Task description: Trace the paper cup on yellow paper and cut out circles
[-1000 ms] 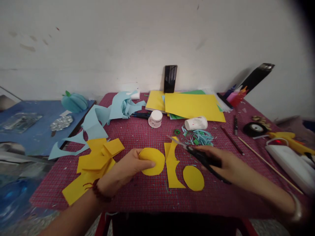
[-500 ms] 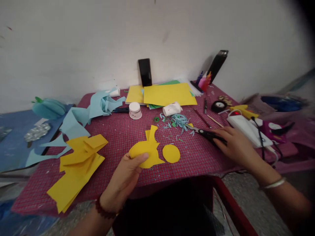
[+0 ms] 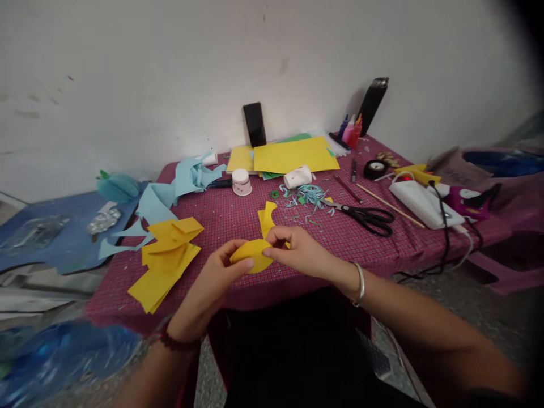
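Observation:
A rounded yellow paper piece [image 3: 256, 262] is held between my two hands above the front edge of the table. My left hand [image 3: 221, 271] grips its left end, thumb on top. At its right end my right hand [image 3: 293, 249] pinches the paper between thumb and fingers. Behind them lies a yellow paper scrap [image 3: 267, 218], partly hidden by my right hand. Black-handled scissors [image 3: 365, 216] rest on the checked cloth to the right, their blades by a heap of light blue paper shreds [image 3: 312, 194].
Folded yellow paper offcuts [image 3: 170, 255] and light blue offcuts [image 3: 159, 198] lie at the left. Paper cups [image 3: 242, 182], a yellow sheet [image 3: 295, 156] and a leaning phone [image 3: 255, 124] stand or lie farther back. A white power strip [image 3: 425, 203] with cables sits at the right.
My right hand has let go of the scissors, leaving them on the table, and moved left onto the yellow paper piece. The view has shifted slightly.

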`<state>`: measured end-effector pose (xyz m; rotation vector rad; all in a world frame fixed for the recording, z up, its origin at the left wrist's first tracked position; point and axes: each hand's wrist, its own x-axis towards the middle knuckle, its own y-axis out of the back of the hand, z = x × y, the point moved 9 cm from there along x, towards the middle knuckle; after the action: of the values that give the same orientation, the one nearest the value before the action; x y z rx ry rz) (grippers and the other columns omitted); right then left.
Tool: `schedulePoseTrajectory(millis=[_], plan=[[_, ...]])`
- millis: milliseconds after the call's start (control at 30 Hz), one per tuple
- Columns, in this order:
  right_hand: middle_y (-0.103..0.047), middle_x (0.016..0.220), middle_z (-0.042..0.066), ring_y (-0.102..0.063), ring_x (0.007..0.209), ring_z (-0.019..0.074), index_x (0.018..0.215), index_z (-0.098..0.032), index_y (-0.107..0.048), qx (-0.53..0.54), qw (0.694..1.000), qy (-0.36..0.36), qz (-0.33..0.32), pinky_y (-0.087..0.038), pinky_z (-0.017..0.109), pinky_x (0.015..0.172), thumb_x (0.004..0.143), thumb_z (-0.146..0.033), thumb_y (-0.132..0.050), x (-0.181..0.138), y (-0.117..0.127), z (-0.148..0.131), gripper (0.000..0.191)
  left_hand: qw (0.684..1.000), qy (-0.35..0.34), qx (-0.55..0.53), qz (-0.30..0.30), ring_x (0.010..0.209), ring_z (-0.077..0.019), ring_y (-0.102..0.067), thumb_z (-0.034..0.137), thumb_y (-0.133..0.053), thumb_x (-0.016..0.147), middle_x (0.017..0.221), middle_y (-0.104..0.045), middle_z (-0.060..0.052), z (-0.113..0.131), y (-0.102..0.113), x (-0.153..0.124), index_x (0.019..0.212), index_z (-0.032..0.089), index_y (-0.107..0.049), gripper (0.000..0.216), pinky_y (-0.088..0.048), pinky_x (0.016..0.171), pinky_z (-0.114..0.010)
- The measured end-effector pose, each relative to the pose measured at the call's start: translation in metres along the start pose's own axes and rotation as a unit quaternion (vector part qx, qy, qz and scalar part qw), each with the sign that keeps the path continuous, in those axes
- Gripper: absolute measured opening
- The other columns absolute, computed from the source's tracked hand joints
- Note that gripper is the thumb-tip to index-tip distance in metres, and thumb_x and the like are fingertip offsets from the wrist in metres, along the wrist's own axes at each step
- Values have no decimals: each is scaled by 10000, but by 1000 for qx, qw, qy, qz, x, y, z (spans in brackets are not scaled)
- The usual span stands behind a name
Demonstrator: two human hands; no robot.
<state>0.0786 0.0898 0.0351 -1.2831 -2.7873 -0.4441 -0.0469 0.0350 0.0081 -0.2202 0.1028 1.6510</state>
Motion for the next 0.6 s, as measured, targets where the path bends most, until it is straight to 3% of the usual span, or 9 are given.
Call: schedulePoseTrajectory(millis=[100, 167, 233, 300, 333, 400, 467, 600], plan=[[-495, 653, -47, -455, 590, 93, 688, -170, -529, -46, 999, 22, -1, -339, 220, 549, 799, -188, -611, 12, -7, 0, 139, 996, -31, 81, 4, 717, -136, -581, 299, -757, 682, 768, -654, 7, 13, 24, 6, 812, 176, -663, 202, -450, 681, -246], [-536, 697, -26, -493, 651, 110, 704, -167, -545, -121, 989, 82, 2, -365, 240, 616, 826, -171, -604, 16, -11, -5, 135, 975, -110, 194, 18, 703, -139, -560, 285, -711, 735, 724, -618, 5, 25, 34, 6, 717, 176, -645, 129, -431, 676, -262], [-600, 774, 10, -518, 752, 142, 746, -168, -584, -242, 955, 171, -4, -360, 287, 712, 879, -172, -571, 12, -21, -11, 134, 911, -241, 330, 52, 741, -155, -557, 241, -667, 779, 744, -624, -11, 36, 37, -5, 686, 191, -655, 106, -418, 714, -293], [-650, 851, 39, -510, 816, 170, 796, -175, -623, -360, 899, 246, -33, -323, 332, 764, 930, -173, -517, 0, -37, -8, 171, 823, -354, 439, 73, 776, -166, -559, 182, -625, 810, 790, -655, -24, 33, 30, -22, 737, 216, -686, 101, -407, 755, -324], [-664, 869, 45, -500, 819, 178, 812, -178, -635, -403, 873, 268, -54, -306, 343, 762, 945, -174, -498, -6, -45, -2, 191, 786, -384, 480, 66, 781, -168, -559, 158, -601, 826, 804, -669, -27, 24, 25, -30, 780, 227, -696, 125, -404, 761, -333], [-674, 854, 44, -484, 792, 181, 822, -178, -646, -447, 845, 279, -94, -288, 346, 738, 954, -166, -484, -18, -57, 13, 209, 745, -403, 531, 37, 789, -170, -561, 128, -570, 847, 819, -683, -29, 1, 17, -40, 842, 231, -694, 162, -400, 761, -339], [-675, 844, 41, -481, 782, 182, 840, -176, -655, -453, 846, 254, -117, -285, 340, 723, 953, -167, -491, -26, -63, 24, 199, 742, -393, 543, 26, 799, -173, -562, 119, -565, 856, 825, -686, -28, -17, 15, -46, 876, 228, -686, 164, -399, 757, -340], [-663, 915, 49, -516, 829, 182, 880, -172, -671, -409, 895, 147, -101, -316, 328, 752, 947, -190, -521, -24, -57, 32, 166, 799, -316, 509, 45, 821, -187, -556, 146, -565, 868, 855, -674, -38, -30, 23, -41, 892, 217, -673, 132, -400, 758, -349]])
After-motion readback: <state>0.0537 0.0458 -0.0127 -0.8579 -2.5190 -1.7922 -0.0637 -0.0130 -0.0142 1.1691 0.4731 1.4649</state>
